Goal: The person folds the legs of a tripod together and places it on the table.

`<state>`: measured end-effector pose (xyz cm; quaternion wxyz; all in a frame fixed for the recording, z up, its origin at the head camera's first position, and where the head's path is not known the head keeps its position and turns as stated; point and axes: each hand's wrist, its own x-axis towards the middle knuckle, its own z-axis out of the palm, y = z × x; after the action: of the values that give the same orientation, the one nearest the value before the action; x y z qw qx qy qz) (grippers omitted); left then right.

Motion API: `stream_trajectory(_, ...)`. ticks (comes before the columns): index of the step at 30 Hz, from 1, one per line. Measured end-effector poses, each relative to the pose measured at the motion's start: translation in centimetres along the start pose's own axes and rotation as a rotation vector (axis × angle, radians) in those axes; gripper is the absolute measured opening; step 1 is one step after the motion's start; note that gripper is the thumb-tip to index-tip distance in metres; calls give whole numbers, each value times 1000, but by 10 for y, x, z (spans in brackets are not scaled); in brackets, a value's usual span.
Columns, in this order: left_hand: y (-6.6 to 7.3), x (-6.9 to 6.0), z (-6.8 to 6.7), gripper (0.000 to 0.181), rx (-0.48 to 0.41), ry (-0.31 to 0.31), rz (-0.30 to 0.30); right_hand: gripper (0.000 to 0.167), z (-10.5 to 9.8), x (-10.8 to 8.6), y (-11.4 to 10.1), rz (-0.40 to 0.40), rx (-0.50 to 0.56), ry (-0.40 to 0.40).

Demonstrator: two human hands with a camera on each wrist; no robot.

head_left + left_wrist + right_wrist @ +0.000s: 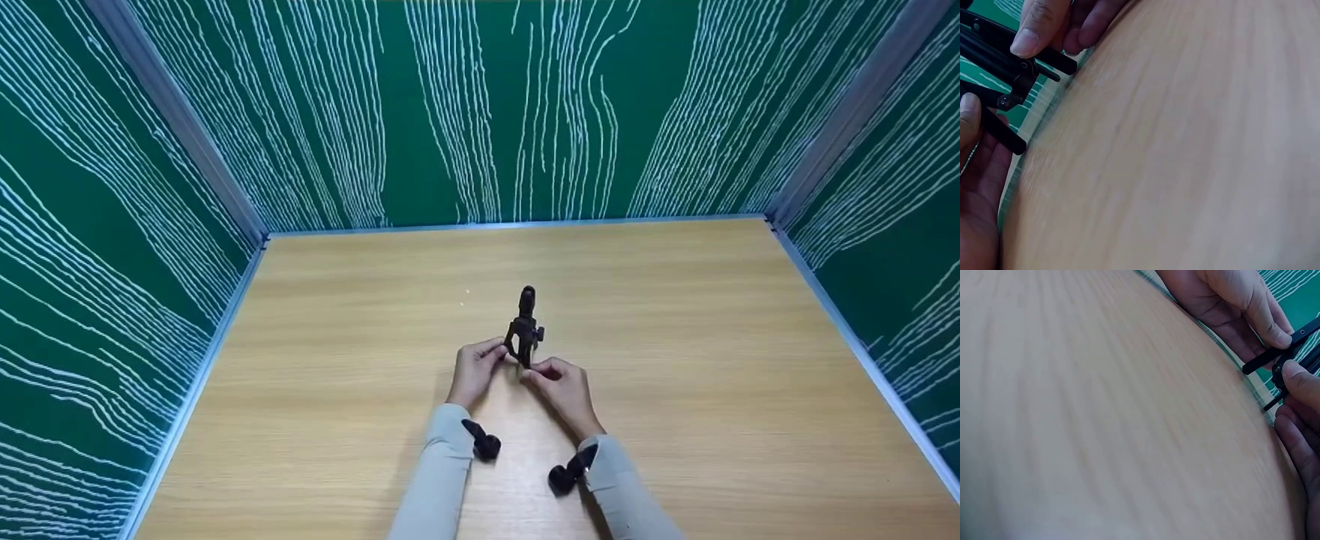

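A small black tripod (527,319) stands up from between the two hands, over the middle of the table. My left hand (474,372) pinches one of its legs (1002,132) between thumb and fingers, near the lower end. Another leg is pinched by my right hand (566,391), its thumb pressing near a hinge (1279,374). The legs are partly spread, and a thin rod (1275,401) shows between them in the right wrist view. The tripod's top is cut off in both wrist views.
The pale wooden table (360,315) is bordered by green panels (510,112) with white wavy lines at the back and both sides. Two tiny white specks lie left of the tripod. A black wrist device (487,448) is attached at each sleeve.
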<state>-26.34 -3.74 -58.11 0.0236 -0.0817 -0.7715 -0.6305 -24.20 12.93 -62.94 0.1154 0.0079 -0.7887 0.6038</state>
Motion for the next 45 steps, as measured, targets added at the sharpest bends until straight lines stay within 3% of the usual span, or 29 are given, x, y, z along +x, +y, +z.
stream_trajectory(12,-1,2,2,19,-23,36,2,16,0,1,1,-29,35,-26)
stream_trajectory(17,-5,1,4,19,-33,70,49,16,0,2,1,-34,46,-26)
stream_trajectory(21,-10,-2,4,19,-58,117,85,17,-4,-3,-20,-8,86,-36)
stream_trajectory(24,-11,-5,4,21,-95,152,82,20,-6,-3,-21,45,140,-28)
stream_trajectory(27,-11,-8,4,24,-133,171,69,24,-5,2,-6,92,193,2)
stream_trajectory(33,-9,-14,7,25,-177,192,20,26,-5,5,2,95,226,65)
stream_trajectory(39,-8,-20,14,21,-186,180,11,28,-5,7,3,98,180,103)
stream_trajectory(45,-7,-26,22,23,-202,124,13,34,-6,10,2,107,142,72)
